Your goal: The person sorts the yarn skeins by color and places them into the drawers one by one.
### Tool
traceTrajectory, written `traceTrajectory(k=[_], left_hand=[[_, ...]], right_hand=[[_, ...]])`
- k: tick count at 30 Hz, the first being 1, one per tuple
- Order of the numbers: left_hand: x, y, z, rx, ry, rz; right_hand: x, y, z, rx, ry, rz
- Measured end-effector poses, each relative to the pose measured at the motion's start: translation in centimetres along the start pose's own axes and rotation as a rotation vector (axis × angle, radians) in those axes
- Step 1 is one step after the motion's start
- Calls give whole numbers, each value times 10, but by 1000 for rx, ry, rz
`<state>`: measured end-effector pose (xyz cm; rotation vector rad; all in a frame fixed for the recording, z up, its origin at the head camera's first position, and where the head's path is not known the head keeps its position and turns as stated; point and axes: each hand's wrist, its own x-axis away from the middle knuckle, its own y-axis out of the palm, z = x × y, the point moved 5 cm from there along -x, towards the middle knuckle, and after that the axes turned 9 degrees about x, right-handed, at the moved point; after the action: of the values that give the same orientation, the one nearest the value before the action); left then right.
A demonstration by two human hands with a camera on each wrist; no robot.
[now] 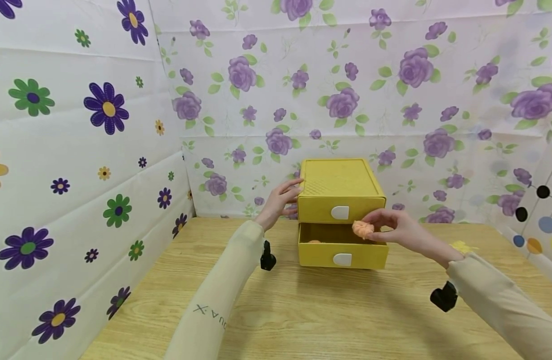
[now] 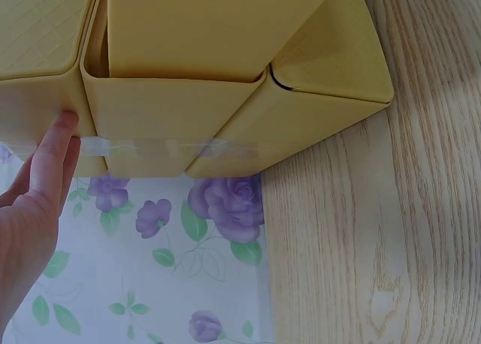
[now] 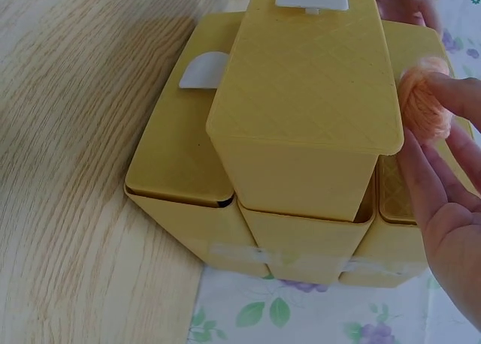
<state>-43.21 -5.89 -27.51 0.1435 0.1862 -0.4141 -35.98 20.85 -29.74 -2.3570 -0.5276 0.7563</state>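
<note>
A yellow drawer unit point(image 1: 341, 177) stands on the table against the flowered backdrop, one drawer point(image 1: 343, 255) pulled out below the top one. My right hand point(image 1: 399, 231) pinches a small ball of peach-orange yarn point(image 1: 362, 229) between thumb and fingers, over the right side of that drawer. In the right wrist view, the yarn ball point(image 3: 427, 100) is beside the drawer's edge. Part of an orange item point(image 1: 315, 241) shows inside the drawer; the rest of it is hidden. My left hand point(image 1: 279, 201) touches the unit's upper left side with extended fingers.
Something yellow and stringy point(image 1: 462, 246) lies on the wooden table point(image 1: 240, 310), partly behind my right wrist. White handles point(image 1: 340, 212) stick out from the drawer fronts. Patterned cloth walls point(image 1: 78, 165) enclose the table at the left, back and right.
</note>
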Motion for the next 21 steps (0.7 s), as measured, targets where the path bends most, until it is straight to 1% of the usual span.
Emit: traceTrajectory(k=[2, 9, 12, 16, 21], left_hand=[[0, 0, 0, 0, 0, -3], [-17, -12, -19, 11, 19, 50], [-17, -12, -19, 9, 24, 55], [-17, -12, -20, 6, 26, 58], [-18, -12, -20, 12, 18, 56]], right_hand=[[0, 0, 0, -9, 4, 8], [0, -2, -5, -18, -22, 23], [0, -3, -7, -31, -28, 21], [1, -2, -7, -63, -4, 24], [2, 1, -10, -161, 22, 23]])
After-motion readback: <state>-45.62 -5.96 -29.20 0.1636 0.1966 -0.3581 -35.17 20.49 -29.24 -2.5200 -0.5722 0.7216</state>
